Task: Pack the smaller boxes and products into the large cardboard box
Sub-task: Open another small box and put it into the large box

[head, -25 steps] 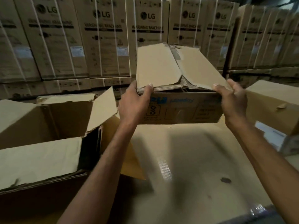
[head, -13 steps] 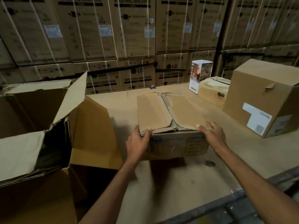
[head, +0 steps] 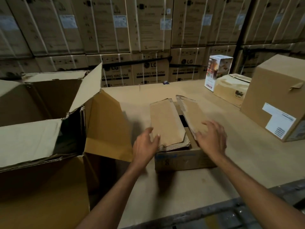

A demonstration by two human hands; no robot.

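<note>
A small brown carton (head: 179,160) with loose top flaps sits on the cardboard-covered table (head: 247,159). My left hand (head: 146,147) hovers at its left flap, fingers spread and relaxed. My right hand (head: 212,138) is over the right flap, fingers straight; whether it touches the flap is unclear. The large open cardboard box (head: 41,123) stands at the left, its flaps up and its inside dark.
At the right stand a big sealed box with a white label (head: 274,103), a low tan box (head: 231,89) and a white product box (head: 216,70). Stacked washing machine cartons (head: 148,38) wall the back. The table's near edge (head: 222,210) drops to a dark surface.
The small carton was held up in both hands, then set down on the table. Both hands have let go of its sides and now spread over the flaps.
</note>
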